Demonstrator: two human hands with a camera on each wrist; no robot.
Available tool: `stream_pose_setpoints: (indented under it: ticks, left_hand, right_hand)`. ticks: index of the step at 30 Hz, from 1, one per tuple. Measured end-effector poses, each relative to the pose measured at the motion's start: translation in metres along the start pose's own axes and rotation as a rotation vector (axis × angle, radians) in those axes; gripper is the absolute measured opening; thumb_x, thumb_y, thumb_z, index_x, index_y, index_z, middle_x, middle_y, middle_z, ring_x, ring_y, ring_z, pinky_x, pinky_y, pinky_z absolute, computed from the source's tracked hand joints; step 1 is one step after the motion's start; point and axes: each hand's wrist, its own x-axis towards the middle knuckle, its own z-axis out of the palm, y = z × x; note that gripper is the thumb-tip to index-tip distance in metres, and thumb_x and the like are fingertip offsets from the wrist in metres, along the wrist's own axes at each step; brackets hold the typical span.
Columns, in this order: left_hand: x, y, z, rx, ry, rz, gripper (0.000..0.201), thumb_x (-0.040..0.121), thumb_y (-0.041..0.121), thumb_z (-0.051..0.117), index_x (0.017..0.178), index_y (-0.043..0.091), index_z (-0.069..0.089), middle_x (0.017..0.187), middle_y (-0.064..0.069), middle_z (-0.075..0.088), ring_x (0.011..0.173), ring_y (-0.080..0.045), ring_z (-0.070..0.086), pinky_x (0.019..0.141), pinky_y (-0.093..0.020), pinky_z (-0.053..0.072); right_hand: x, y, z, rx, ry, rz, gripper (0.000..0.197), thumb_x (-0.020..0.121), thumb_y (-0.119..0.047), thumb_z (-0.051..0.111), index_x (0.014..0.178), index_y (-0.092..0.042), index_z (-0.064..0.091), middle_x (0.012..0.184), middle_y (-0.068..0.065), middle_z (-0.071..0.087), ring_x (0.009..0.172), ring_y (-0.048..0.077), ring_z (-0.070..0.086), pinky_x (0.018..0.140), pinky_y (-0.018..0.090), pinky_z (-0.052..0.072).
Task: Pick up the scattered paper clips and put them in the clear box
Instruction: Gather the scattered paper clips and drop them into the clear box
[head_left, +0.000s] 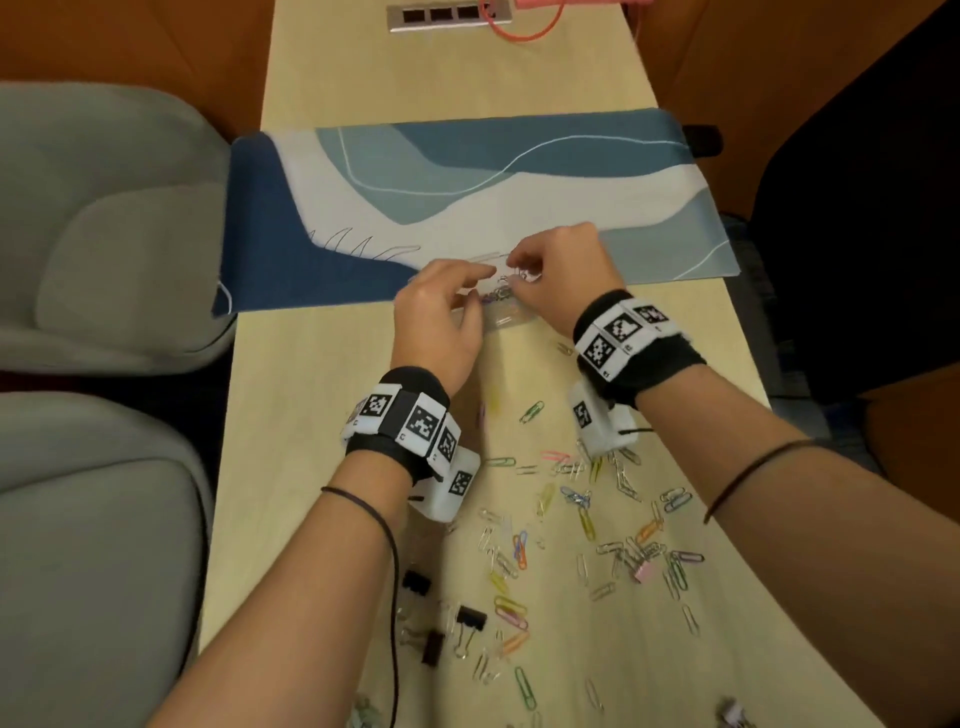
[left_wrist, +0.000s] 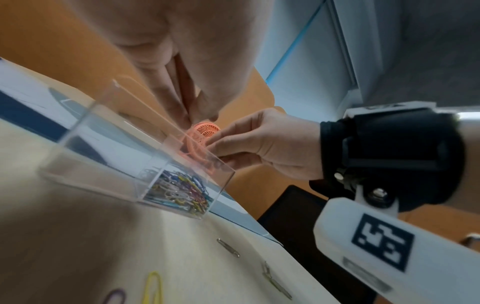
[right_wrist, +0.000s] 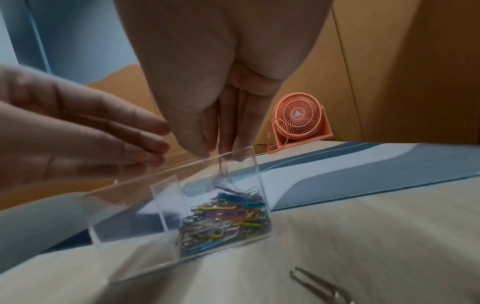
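The clear box (head_left: 506, 319) stands at the mat's near edge, and one of its two compartments holds a heap of coloured paper clips (right_wrist: 228, 214). Over that compartment my right hand (right_wrist: 221, 154) pinches a few thin clips (right_wrist: 223, 174), which hang blurred down into the box. My left hand (head_left: 483, 285) hovers just left of it above the box, fingers (right_wrist: 145, 127) nearly straight and holding nothing. In the left wrist view the box (left_wrist: 103, 148) shows its filled end (left_wrist: 179, 191) under both hands. Many loose paper clips (head_left: 576, 496) lie scattered on the table nearer me.
A blue and white mat (head_left: 467, 197) covers the table beyond the box. Black binder clips (head_left: 470, 618) lie among the loose clips at the near left. Grey seats (head_left: 104, 234) stand left of the table; a pink fan (right_wrist: 298, 121) sits at the far end.
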Motion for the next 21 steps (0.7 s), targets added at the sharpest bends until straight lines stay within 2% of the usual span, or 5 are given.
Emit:
stream_pose_setpoints:
  ticks: [4, 10, 13, 16, 21]
  left_hand:
    - [-0.026, 0.005, -0.018, -0.042, -0.033, -0.044, 0.036, 0.082, -0.006, 0.055, 0.106, 0.014, 0.074, 0.102, 0.001, 0.066, 0.09, -0.007, 0.062, 0.08, -0.022, 0.055]
    - [-0.101, 0.02, -0.051, 0.035, -0.219, -0.093, 0.041, 0.082, -0.012, 0.057, 0.099, 0.02, 0.076, 0.096, 0.006, 0.07, 0.085, -0.001, 0.062, 0.077, -0.011, 0.049]
    - [-0.154, 0.032, -0.075, 0.05, -0.265, -0.181, 0.04, 0.083, -0.01, 0.058, 0.093, 0.023, 0.077, 0.095, 0.01, 0.072, 0.088, 0.0, 0.063, 0.081, -0.016, 0.051]
    - [-0.224, 0.049, -0.096, 0.013, -0.269, -0.306, 0.041, 0.076, -0.012, 0.06, 0.09, 0.022, 0.078, 0.086, 0.013, 0.068, 0.08, -0.001, 0.062, 0.074, -0.017, 0.051]
    - [-0.34, 0.075, -0.105, 0.03, -0.285, -0.481, 0.034, 0.077, -0.006, 0.067, 0.093, 0.022, 0.077, 0.082, 0.008, 0.064, 0.073, -0.002, 0.057, 0.071, -0.018, 0.05]
  right_hand:
    - [-0.009, -0.013, -0.009, -0.079, -0.057, -0.068, 0.024, 0.086, -0.027, 0.063, 0.105, -0.016, 0.073, 0.094, 0.002, 0.073, 0.089, 0.019, 0.065, 0.09, 0.035, 0.053]
    - [-0.065, -0.036, -0.025, -0.076, -0.032, -0.166, 0.023, 0.086, -0.021, 0.058, 0.102, -0.019, 0.073, 0.087, 0.0, 0.074, 0.078, 0.017, 0.065, 0.082, 0.034, 0.055]
    - [-0.133, -0.044, -0.021, 0.0, -0.103, -0.15, 0.021, 0.083, -0.015, 0.058, 0.096, -0.022, 0.074, 0.081, -0.004, 0.073, 0.07, 0.011, 0.064, 0.078, 0.028, 0.054]
    - [-0.222, -0.05, -0.003, 0.025, -0.36, -0.096, 0.022, 0.084, -0.013, 0.06, 0.099, -0.021, 0.074, 0.079, -0.004, 0.07, 0.072, 0.01, 0.063, 0.077, 0.028, 0.054]
    - [-0.346, -0.046, 0.043, -0.069, -0.483, -0.21, 0.038, 0.083, 0.002, 0.055, 0.116, -0.012, 0.068, 0.112, 0.008, 0.059, 0.099, 0.025, 0.055, 0.089, 0.034, 0.049]
